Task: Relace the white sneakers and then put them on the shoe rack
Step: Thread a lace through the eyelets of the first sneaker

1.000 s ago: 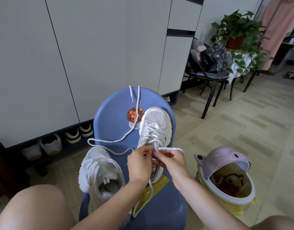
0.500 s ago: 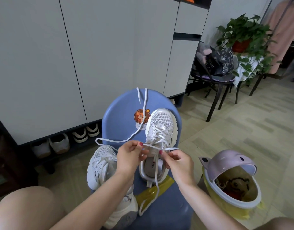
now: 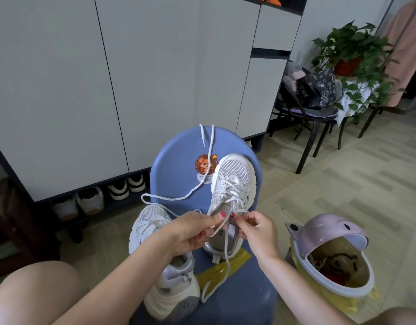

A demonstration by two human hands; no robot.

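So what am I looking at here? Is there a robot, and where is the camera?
No robot. A person is working bare-handed, and the one camera sits on their head, looking forward and down, so you see their own arms and knees. In front is a blue stool with two white sneakers on it. The left hand and right hand each pinch the lace of the far sneaker, which is partly laced; one end trails down over the stool. The near sneaker lies by the left forearm, and a loose lace snakes across the stool. Right of the stool stands a bin with a pink lid. Behind, shoes sit under white cabinets.
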